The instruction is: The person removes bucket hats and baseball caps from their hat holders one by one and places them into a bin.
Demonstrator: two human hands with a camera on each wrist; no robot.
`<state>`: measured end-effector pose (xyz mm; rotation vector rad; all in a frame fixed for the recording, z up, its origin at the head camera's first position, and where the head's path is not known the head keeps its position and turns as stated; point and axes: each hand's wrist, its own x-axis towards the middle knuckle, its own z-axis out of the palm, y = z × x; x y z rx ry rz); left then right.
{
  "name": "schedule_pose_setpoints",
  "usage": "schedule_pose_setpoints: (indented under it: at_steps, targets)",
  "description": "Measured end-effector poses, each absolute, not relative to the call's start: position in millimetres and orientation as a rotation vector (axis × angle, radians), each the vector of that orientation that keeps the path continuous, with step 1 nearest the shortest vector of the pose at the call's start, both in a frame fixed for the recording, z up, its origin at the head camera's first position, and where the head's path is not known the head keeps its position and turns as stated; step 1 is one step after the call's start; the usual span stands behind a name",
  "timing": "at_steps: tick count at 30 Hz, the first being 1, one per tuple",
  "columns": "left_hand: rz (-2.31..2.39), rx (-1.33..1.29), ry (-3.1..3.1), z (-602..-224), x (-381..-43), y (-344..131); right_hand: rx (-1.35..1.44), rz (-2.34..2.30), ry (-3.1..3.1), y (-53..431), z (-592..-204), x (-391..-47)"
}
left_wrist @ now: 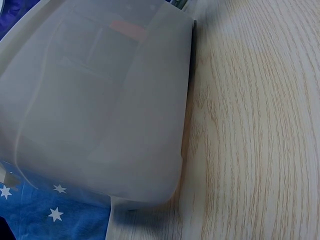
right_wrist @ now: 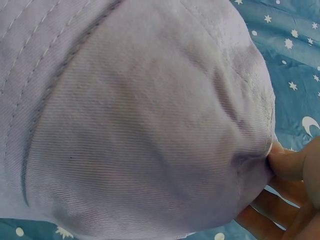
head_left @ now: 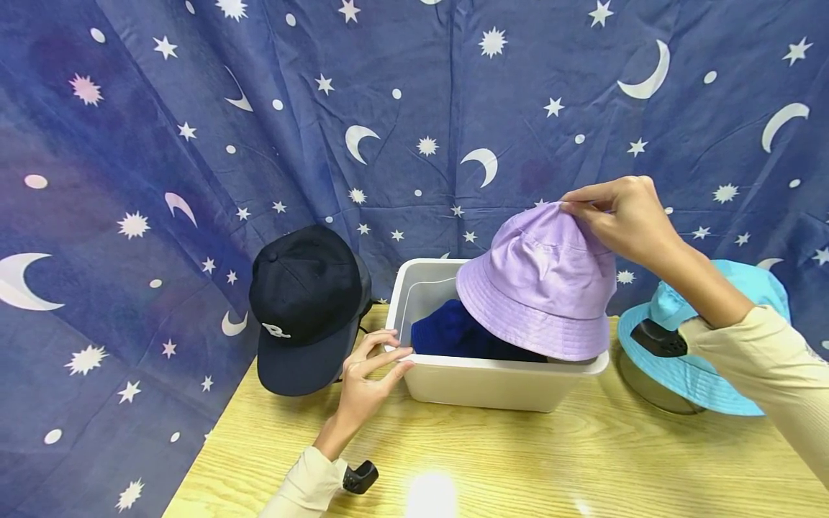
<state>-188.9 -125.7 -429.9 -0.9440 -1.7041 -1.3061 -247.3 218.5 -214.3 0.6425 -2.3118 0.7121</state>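
My right hand [head_left: 624, 216] pinches the crown of a lavender bucket hat [head_left: 544, 277], which hangs brim down over the right part of a white plastic bin [head_left: 486, 385]. In the right wrist view the hat's crown [right_wrist: 145, 125] fills most of the picture, thumb and fingers gripping its top. Inside the bin lies a dark blue hat [head_left: 447, 327], partly hidden by the lavender one. My left hand [head_left: 369, 374] holds the bin's front left rim between fingers and thumb. The left wrist view shows the bin's wall [left_wrist: 110, 110] close up, without the hand.
A black baseball cap [head_left: 307, 288] with a white letter stands left of the bin, another dark cap behind it. To the right, a light blue bucket hat [head_left: 754, 288] sits on a rounded stand [head_left: 654, 381], partly behind my right forearm. A starry curtain [head_left: 414, 144] hangs behind the wooden table [head_left: 518, 460].
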Motion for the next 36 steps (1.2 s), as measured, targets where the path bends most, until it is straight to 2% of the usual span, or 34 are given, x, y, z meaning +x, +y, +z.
schedule_pose_setpoints:
  at_steps: [36]
  targets:
    - [-1.308, -0.943, -1.704, -430.3, -188.1, -124.7, 0.723, 0.718, -2.311, 184.2, -231.8, -258.5]
